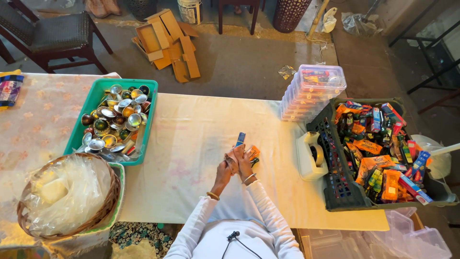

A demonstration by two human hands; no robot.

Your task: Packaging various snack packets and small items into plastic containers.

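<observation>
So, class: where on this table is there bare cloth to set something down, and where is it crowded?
Bare cloth lies between the green tray and the stacked clear boxes, beyond the hands. More lies near the front edge, left of the dark crate. It is crowded at the left around the wicker basket and at the right by the tape dispenser.

The tray (79,130) of small metal pieces (115,120) sits on the table (191,192) at the left, a basket (103,206) before it. Right stands the crate (335,192) of packets (378,153), stacked boxes (311,93) behind it and a tape dispenser (310,156) at its left side.
</observation>
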